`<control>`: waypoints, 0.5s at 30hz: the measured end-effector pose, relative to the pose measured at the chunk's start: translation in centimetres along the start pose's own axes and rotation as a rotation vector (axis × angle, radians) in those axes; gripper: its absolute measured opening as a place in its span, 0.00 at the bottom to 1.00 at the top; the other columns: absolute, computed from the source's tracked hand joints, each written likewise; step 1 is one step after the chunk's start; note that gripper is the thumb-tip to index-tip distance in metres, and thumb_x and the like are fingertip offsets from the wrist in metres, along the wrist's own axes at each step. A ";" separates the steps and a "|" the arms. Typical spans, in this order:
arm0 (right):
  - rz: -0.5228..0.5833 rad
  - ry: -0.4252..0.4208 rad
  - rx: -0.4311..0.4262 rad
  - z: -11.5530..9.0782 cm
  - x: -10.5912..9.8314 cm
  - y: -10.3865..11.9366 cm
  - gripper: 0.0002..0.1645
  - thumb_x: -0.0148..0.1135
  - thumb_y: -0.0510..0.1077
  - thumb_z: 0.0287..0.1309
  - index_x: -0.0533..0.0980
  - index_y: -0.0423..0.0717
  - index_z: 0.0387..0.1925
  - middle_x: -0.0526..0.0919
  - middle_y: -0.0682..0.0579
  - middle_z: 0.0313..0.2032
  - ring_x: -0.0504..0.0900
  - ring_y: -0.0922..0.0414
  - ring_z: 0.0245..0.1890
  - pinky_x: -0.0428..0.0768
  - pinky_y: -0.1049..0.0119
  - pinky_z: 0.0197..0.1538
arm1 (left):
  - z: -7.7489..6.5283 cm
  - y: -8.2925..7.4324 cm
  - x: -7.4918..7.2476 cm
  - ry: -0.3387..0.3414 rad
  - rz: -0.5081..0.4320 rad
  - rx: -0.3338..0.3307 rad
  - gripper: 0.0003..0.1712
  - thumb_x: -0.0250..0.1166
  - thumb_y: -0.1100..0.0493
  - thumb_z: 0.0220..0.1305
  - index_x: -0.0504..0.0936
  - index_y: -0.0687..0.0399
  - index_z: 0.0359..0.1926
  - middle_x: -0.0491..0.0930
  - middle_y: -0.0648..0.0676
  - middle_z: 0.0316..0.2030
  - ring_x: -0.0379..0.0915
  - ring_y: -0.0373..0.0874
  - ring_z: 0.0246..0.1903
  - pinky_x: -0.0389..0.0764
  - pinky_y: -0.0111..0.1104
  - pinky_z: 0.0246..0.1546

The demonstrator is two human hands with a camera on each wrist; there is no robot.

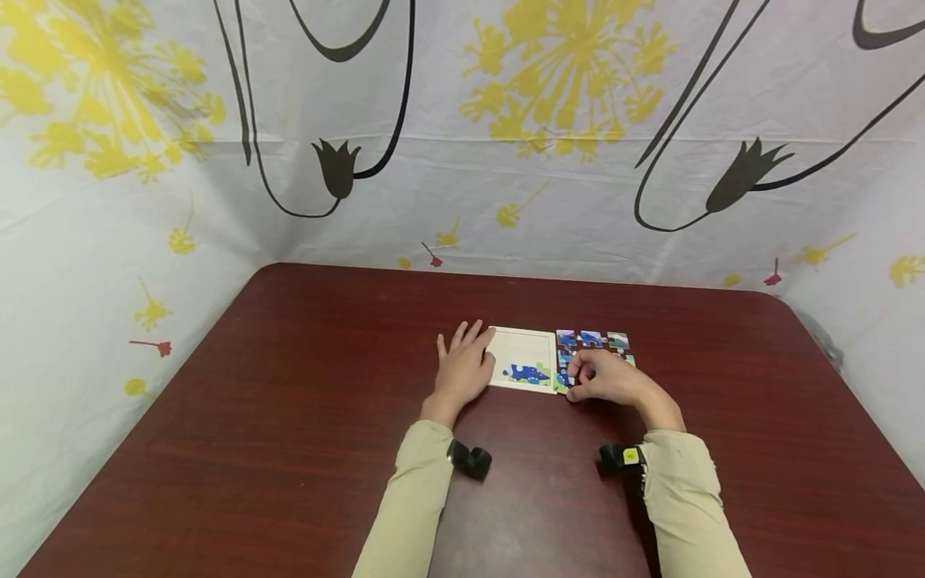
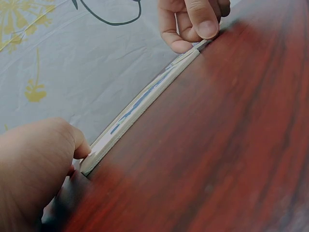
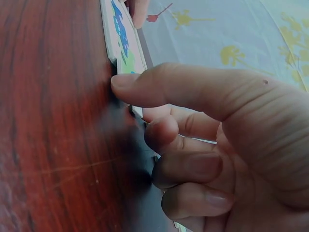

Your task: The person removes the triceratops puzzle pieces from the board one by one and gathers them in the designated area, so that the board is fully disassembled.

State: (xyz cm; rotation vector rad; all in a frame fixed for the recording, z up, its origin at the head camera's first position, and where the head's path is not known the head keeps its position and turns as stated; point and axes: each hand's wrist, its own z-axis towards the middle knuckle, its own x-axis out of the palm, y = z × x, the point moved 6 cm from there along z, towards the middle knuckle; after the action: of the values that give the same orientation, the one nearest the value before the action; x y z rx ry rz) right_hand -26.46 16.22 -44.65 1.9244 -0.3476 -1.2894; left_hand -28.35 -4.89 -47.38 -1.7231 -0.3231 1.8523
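A shallow pale puzzle tray [image 1: 516, 347] lies on the table, with a few joined blue and green puzzle pieces [image 1: 530, 374] along its lower right side. My left hand [image 1: 462, 373] rests at the tray's left edge, fingers spread and fairly straight. At the tray's lower right corner, my right hand [image 1: 614, 379] pinches a green and blue puzzle piece [image 1: 562, 380] between thumb and fingers. The right wrist view shows the thumb [image 3: 128, 82] against that piece's near edge; the fingers behind partly hide it. Several loose puzzle pieces [image 1: 591, 339] lie right of the tray, some covered by the right hand.
The dark red-brown table [image 1: 325, 401] extends around the tray on all sides. Behind it hangs a white cloth [image 1: 433, 177] with yellow and grey plant prints. Black camera straps sit on both wrists, over beige sleeves [image 1: 419, 490].
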 end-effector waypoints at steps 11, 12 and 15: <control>0.004 0.003 0.007 0.0 0.1 -0.1 0.17 0.70 0.38 0.45 0.71 0.36 0.33 0.66 0.53 0.19 0.66 0.57 0.20 0.66 0.63 0.29 | 0.0 0.1 0.1 -0.004 0.002 0.003 0.26 0.47 0.55 0.68 0.65 0.45 0.67 0.56 0.52 0.68 0.42 0.49 0.69 0.33 0.55 0.63; 0.003 0.003 0.009 0.0 0.1 0.0 0.17 0.70 0.37 0.45 0.71 0.36 0.34 0.66 0.53 0.19 0.66 0.57 0.20 0.66 0.63 0.29 | 0.0 0.1 0.1 -0.005 0.003 0.004 0.26 0.47 0.55 0.68 0.66 0.45 0.67 0.56 0.52 0.68 0.42 0.49 0.69 0.33 0.55 0.63; 0.001 0.003 0.008 0.1 0.2 0.0 0.17 0.70 0.37 0.45 0.70 0.36 0.34 0.66 0.53 0.19 0.66 0.57 0.21 0.66 0.63 0.28 | 0.0 0.1 0.1 -0.006 0.004 0.002 0.26 0.47 0.55 0.68 0.66 0.45 0.67 0.57 0.52 0.68 0.42 0.49 0.69 0.33 0.55 0.63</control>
State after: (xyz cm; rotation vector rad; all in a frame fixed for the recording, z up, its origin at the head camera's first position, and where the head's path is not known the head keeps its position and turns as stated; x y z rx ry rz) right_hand -26.44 16.06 -44.75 1.9320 -0.3523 -1.2868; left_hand -28.42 -4.93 -47.48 -1.7181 -0.3199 1.8606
